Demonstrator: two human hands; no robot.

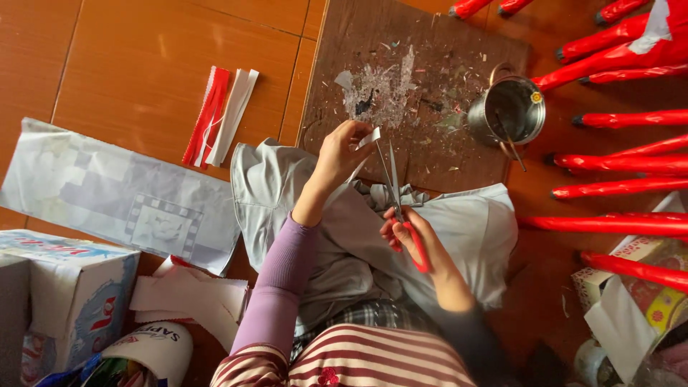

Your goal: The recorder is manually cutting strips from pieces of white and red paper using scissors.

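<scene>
Right over the grey cloth (459, 229) on the lap, the right hand (416, 240) grips red-handled scissors (398, 208), blades parted beside a white paper strip (369, 137) pinched tight in the left hand (342, 154). With fingertips so close, a careless snip could nick them. Beyond lie a scrap-littered wooden board (423, 43), a small metal pot (510, 109), red-wrapped sticks (616, 188) and tiled floor (165, 50).

Views: one only, the head camera, so nothing is shared with another.
Position: above the seated person's lap.
Direction: steeply down at the floor (143, 64) and wooden board (459, 150).
Nearness: close; forearms fill the middle.
Edges: striped clothing at bottom.
</scene>
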